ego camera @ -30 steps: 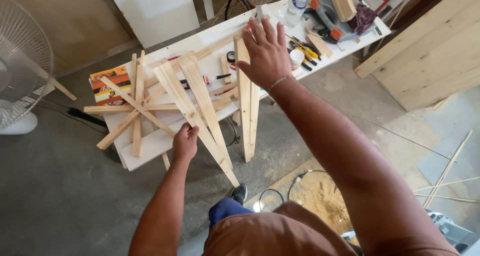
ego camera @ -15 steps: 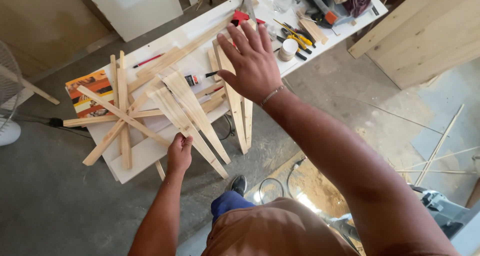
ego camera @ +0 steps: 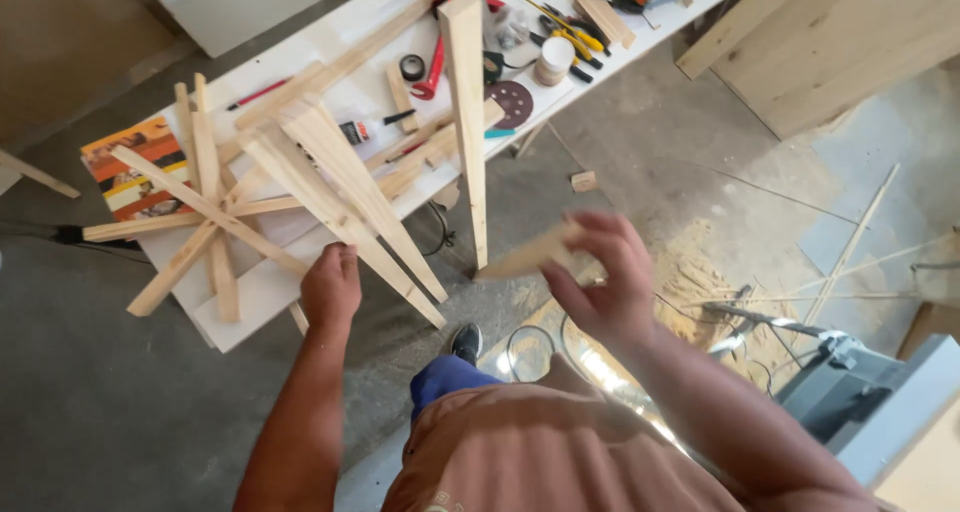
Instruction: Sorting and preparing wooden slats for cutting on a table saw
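My right hand [ego camera: 600,287] is low and near my body, its fingers closed on a short tapered wooden offcut [ego camera: 525,257] that points left. My left hand [ego camera: 330,284] rests at the front edge of the white workbench [ego camera: 255,292], touching the near ends of two long tapered wooden wedges [ego camera: 345,207] that overhang the edge. A third long wedge [ego camera: 467,122] lies across the bench to the right and also sticks out past the edge.
Several thin wood strips [ego camera: 205,212] lie crossed at the bench's left over a striped orange booklet [ego camera: 125,167]. Tape [ego camera: 412,67], a sanding disc [ego camera: 512,102], a cup [ego camera: 552,60], pliers and red tools clutter the far end. Sawdust [ego camera: 700,272], boards [ego camera: 830,42], a grey machine [ego camera: 860,392].
My right hand has come down off the bench toward my body and now grips a short wooden offcut. The view has swung right; my left hand stays at the wedge ends.
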